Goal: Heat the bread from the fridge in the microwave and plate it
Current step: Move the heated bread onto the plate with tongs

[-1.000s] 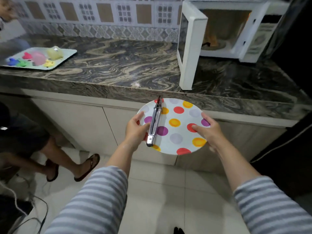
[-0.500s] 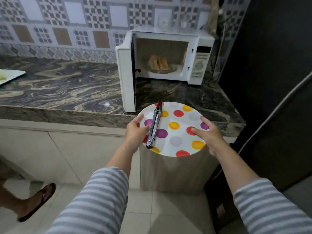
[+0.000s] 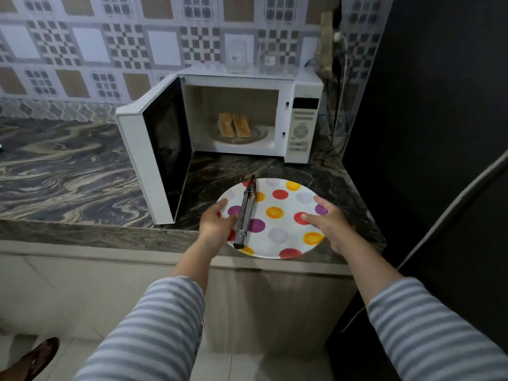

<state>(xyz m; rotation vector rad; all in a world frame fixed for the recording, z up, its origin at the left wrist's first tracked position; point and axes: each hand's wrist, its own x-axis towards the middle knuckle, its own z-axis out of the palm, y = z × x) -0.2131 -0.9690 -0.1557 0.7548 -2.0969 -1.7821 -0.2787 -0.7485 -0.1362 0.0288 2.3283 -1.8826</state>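
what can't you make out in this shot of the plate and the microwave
- Head view: whether the polka-dot round plate rests on the marbled stone counter or is held above it; the plate hides its own underside.
- Left hand and right hand: fingers under the rim hidden.
- White microwave panel labels: too small.
- Toasted bread slices: heat unreadable.

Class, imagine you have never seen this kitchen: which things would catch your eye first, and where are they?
The polka-dot plate stands out, held at the counter edge by the left hand and right hand, with metal tongs lying on its left side. Behind it, the white microwave stands open, two bread slices inside on the turntable.
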